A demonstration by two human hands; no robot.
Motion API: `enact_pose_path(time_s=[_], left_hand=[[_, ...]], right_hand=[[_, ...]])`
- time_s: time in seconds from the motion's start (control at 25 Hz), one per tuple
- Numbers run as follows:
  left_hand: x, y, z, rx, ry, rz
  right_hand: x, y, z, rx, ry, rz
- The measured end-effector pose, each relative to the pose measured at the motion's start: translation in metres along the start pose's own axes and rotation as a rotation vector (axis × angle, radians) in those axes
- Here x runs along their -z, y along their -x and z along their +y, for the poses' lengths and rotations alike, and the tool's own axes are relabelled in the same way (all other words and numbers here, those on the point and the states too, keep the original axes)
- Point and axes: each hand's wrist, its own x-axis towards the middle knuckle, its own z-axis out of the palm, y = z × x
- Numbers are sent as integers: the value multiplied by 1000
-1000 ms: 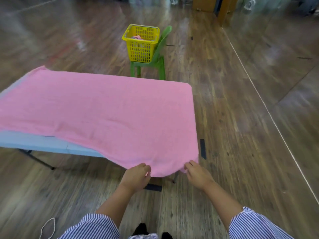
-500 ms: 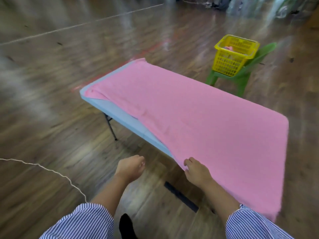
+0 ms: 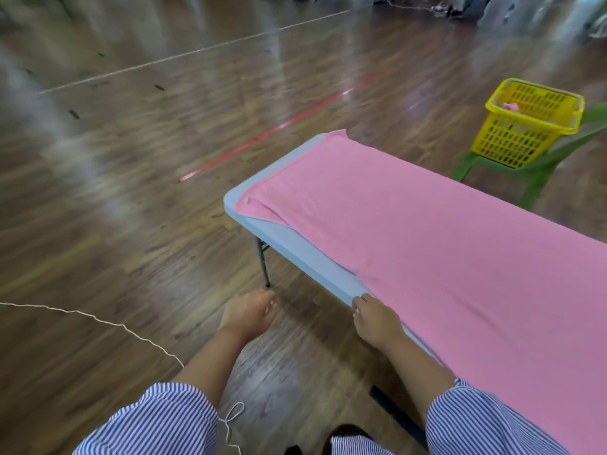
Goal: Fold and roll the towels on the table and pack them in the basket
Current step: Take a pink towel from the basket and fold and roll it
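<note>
Head view: right hand (image 3: 377, 320) at the near edge of the big pink terry towel (image 3: 443, 244).
Its fingers curl onto the hem, seemingly pinching it; the left hand (image 3: 248, 311) hangs loosely curled, holding nothing. Spread over the pale blue folding table (image 3: 285, 238), the towel's long axis runs far-left to near-right, its far-left corner nearer the free hand.

A glossy wooden floor (image 3: 138, 178) is marked with a red line (image 3: 272, 133); a white cord (image 3: 98, 320) is laid across it.
</note>
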Motion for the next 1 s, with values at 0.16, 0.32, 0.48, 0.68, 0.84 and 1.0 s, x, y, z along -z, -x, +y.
enact_pose_path(time_s=[0.16, 0.32, 0.48, 0.68, 0.84, 1.0], left_hand=[[16, -49, -40, 18, -17, -18], [23, -124, -87, 48, -43, -31], [33, -197, -127, 51, -61, -72], [35, -262, -167, -160, -229, -116], [28, -315, -199, -410, -336, -252], [41, -351, -215, -746, -457, -299]], right_hand=[[-2, -73, -44, 70, -28, 5], [-6, -171, -83, 140, -29, -15], [-8, -265, -117, 180, 31, -72], [-11, -326, -139, 141, 93, -148], [-10, -348, -147, 20, 40, -125], [-18, -350, -158, -139, 28, -60]])
